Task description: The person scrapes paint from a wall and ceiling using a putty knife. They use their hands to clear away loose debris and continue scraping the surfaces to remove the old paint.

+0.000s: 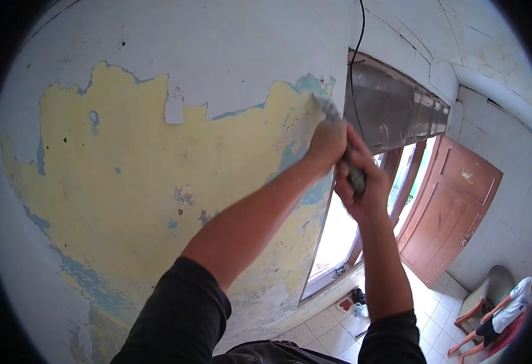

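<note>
Both of my hands are wrapped round one grey scraper-like tool (355, 176), held at a slant against the wall. My left hand (328, 144) is closed on its upper part, near the blade end. Lower down, my right hand (369, 188) grips the handle, whose butt shows between the fingers. The tool's far end is blurred and lies at the wall by the upper right edge of a large yellow patch (138, 176). Pale blue patches (311, 84) and white paint (229, 48) with a ragged edge surround the yellow.
Right of the wall patch are a window (338, 236), a dark covering (393, 106) and a hanging black cable (351, 73). Farther back stand a brown door (451, 209) and a chair (475, 303). A seated person (511, 309) is at the lower right, above the tiled floor (326, 330).
</note>
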Tool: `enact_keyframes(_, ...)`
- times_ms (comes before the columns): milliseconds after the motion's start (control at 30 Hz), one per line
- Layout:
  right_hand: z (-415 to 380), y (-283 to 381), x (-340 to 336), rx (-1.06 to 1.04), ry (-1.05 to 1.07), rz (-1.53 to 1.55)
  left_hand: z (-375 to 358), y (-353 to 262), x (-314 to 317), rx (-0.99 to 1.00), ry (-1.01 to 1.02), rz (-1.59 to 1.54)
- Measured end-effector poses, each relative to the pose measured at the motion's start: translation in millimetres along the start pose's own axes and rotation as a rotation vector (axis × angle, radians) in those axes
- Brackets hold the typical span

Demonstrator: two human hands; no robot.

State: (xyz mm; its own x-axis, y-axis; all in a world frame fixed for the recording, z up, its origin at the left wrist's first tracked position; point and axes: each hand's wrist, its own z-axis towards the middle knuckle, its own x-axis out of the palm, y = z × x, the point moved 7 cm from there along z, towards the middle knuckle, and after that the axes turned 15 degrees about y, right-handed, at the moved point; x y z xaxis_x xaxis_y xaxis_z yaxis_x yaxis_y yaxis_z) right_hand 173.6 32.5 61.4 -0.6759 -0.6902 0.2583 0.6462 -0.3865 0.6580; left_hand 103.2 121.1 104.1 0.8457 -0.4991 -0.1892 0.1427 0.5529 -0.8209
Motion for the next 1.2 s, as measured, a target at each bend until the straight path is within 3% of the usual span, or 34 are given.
enact_keyframes(67, -26, -22, 9, 0.049, -0.063, 0.033, -42, 6, 4, -0.074, -0.111, -0.068)
enact_keyframes(167, -49, -45, 22, 0.092, -0.181, 0.065, -67, 25, -3, -0.132, -0.118, -0.013)
enact_keyframes(300, -62, -52, 15, 0.111, -0.252, 0.018, -70, 32, -1, -0.107, -0.128, 0.077)
enact_keyframes(400, -58, -47, 7, 0.113, -0.256, -0.036, -62, 40, 4, -0.189, -0.034, -0.077)
enact_keyframes(467, -45, -40, -2, 0.110, -0.255, -0.058, -39, 30, -3, -0.051, 0.023, 0.219)
enact_keyframes(600, -2, -13, -13, 0.027, -0.143, -0.042, 12, 13, -13, -0.082, 0.002, 0.246)
enact_keyframes(667, -8, -8, -12, 0.018, -0.112, -0.066, 12, 23, -13, -0.036, -0.123, 0.188)
enact_keyframes(800, -40, -19, -10, 0.070, -0.168, -0.117, -6, 45, -1, 0.000, -0.054, 0.177)
enact_keyframes(867, -18, -10, -16, 0.067, -0.160, -0.123, 8, 14, -8, 0.138, -0.044, 0.391)
enact_keyframes(900, -6, -4, -18, 0.062, -0.134, -0.102, 16, 11, -6, -0.031, -0.003, 0.121)
enact_keyframes(1000, -6, 12, -22, 0.062, -0.115, -0.077, 40, 26, -6, 0.046, -0.068, 0.194)
enact_keyframes(1133, -28, 2, -11, 0.098, -0.168, -0.143, 3, 40, 9, -0.016, -0.097, 0.049)
enact_keyframes(1200, -20, -1, -15, 0.102, -0.218, -0.142, 10, 31, -2, 0.220, -0.101, 0.384)
